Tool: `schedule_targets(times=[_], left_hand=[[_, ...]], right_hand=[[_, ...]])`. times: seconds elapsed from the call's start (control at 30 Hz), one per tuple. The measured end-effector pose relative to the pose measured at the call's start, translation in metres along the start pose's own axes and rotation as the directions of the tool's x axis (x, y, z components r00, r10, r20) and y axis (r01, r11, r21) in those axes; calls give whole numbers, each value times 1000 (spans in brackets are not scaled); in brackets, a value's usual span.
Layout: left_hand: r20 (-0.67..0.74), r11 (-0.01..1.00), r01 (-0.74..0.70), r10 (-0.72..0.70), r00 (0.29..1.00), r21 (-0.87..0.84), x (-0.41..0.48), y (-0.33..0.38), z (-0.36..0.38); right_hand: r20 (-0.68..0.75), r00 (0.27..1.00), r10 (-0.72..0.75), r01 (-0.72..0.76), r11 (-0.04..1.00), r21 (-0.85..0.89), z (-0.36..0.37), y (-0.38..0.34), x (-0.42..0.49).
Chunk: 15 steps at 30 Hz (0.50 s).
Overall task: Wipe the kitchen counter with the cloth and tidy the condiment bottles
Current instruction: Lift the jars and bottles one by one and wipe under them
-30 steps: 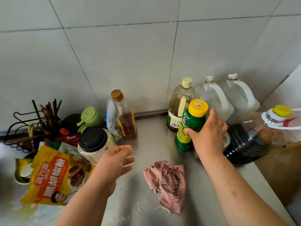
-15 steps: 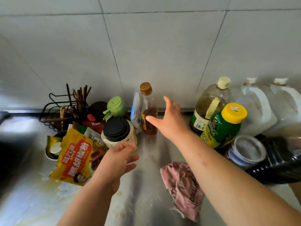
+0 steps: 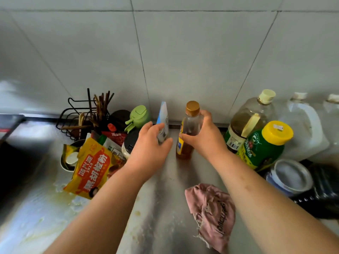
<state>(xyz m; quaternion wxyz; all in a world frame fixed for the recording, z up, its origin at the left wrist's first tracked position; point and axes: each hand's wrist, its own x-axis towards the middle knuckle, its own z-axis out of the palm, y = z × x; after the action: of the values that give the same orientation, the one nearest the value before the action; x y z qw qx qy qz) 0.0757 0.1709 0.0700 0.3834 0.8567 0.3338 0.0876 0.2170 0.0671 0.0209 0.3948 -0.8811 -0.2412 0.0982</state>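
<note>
Both forearms were stretched forward, bare. My left hand [image 3: 148, 149] pinched the pouch [image 3: 164, 114] low down. My right hand [image 3: 203, 138] wrapped the brown bottle [image 3: 191, 121], fingers [image 3: 207, 115] curled behind its shoulder, thumb across the front.

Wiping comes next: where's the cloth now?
Head view, lower right: the cloth lies crumpled on the counter just left of the right forearm, nearer than the gold-capped bottle.

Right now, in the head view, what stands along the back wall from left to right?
black utensil rack → green flip-lid jar → white-and-blue packet, gripped by the left hand → gold-capped bottle, gripped by the right hand → cream-capped oil bottle → white handled jug
</note>
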Motion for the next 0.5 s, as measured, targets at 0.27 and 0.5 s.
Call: schedule_targets(times=[0.27, 0.5], left_hand=[[84, 984, 89, -103, 991, 156, 52, 16, 22], [64, 981, 139, -131, 989, -138, 24, 39, 48]], right_hand=[[35, 999, 38, -39, 999, 18, -41, 21, -70], [-94, 992, 83, -71, 989, 130, -82, 36, -124]])
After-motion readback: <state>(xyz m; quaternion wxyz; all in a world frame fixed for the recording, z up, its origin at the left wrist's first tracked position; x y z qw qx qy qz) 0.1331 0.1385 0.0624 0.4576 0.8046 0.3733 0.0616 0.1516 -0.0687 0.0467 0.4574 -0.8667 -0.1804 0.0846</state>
